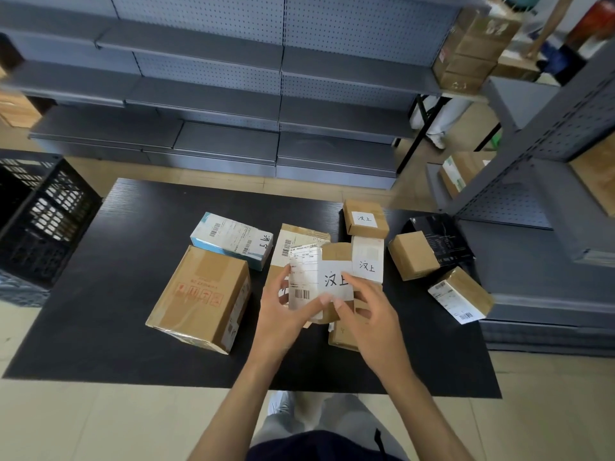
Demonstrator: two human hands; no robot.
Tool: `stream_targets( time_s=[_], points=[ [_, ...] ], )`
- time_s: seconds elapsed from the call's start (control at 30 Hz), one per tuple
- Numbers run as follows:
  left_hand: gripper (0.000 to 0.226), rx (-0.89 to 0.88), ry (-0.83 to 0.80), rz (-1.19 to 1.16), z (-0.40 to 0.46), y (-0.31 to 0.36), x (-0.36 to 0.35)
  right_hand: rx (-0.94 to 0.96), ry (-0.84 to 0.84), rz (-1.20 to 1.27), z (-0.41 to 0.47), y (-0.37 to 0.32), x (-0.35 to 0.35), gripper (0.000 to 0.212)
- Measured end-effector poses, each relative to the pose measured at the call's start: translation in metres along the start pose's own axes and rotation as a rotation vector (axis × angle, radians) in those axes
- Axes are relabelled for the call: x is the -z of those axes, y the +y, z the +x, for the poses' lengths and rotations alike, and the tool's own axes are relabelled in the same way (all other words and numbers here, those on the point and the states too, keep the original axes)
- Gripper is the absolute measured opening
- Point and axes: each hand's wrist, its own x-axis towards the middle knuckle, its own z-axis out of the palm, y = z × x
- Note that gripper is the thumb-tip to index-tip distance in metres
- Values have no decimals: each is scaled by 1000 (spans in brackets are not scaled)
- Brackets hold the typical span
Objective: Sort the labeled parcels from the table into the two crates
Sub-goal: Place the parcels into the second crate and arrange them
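I hold a small brown parcel [319, 277] with a white shipping label and a handwritten tag above the black table [100, 294]. My left hand [283, 314] grips its left side and underside. My right hand [369, 311] pinches its lower right corner with thumb and fingers. Several other parcels lie on the table: a large brown box [199, 297] at left, a white and blue box [233, 237], a flat mailer [299, 241], a tagged brown box [365, 218], a white tagged box [367, 257], a plain brown box [412, 256] and a labelled box [461, 294]. A black crate [36, 214] stands at far left.
Grey metal shelving [233, 94] runs behind the table, and another shelf unit [539, 161] stands close on the right with cardboard boxes on it. A black bag [439, 237] lies at the table's right edge. A person's legs show at the back right.
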Motion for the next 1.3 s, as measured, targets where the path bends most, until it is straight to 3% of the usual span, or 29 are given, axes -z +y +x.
stream_targets(
  time_s=[0.27,0.43,0.67,1.3],
  points=[
    [105,-58,73,35,-9,-11,-7,-12,47,-35,4,-2,-2,44],
    [77,-131,101,-12,-12,-9,-8,6,53,-4,-1,0,-3,48],
    [58,-138,59,-74,-15,-4,-17,-40,92,164,-1,17,8,44],
    [55,-218,24,65,-16,-3,-46,-156,177,236,-7,26,28,32]
  ],
)
